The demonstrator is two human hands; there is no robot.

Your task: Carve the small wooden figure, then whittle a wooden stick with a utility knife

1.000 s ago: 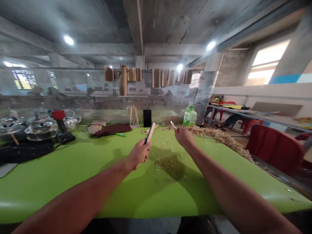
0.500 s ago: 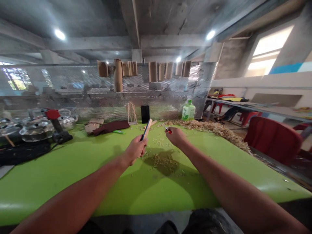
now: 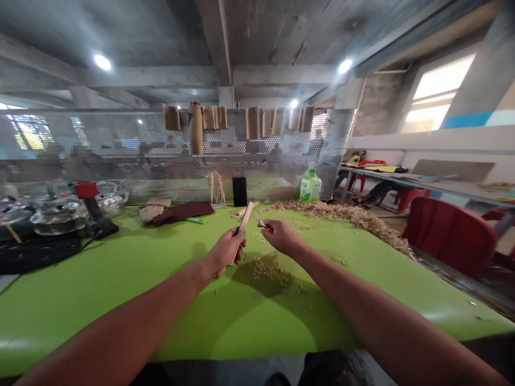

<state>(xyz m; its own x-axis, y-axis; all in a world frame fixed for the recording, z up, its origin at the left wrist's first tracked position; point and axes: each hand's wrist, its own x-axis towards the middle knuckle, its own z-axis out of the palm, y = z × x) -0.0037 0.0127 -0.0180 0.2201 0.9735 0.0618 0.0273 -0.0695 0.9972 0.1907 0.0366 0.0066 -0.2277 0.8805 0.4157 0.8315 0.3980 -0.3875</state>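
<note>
My left hand (image 3: 225,252) is wrapped round a flat wooden strip (image 3: 246,216) that slants up and away, with its pale face and a dark edge showing. Close to the right of the strip, my right hand (image 3: 282,237) is closed on a small knife (image 3: 263,224) with some red on its handle. The knife's tip points towards the strip; a narrow gap seems to lie between them. Below both hands, curled wood shavings (image 3: 271,271) are scattered on the green tabletop (image 3: 181,316).
A long heap of shavings (image 3: 354,214) runs along the back right edge, near a green-labelled bottle (image 3: 310,186). A black upright block (image 3: 239,191) stands at the back. Brown sheets (image 3: 183,212), a red-and-black power tool (image 3: 92,206) and shiny metal pots (image 3: 60,214) lie left.
My right hand has moved left and slightly down, bringing the knife nearer the strip. The strip has turned in my left hand, showing more of its pale face.
</note>
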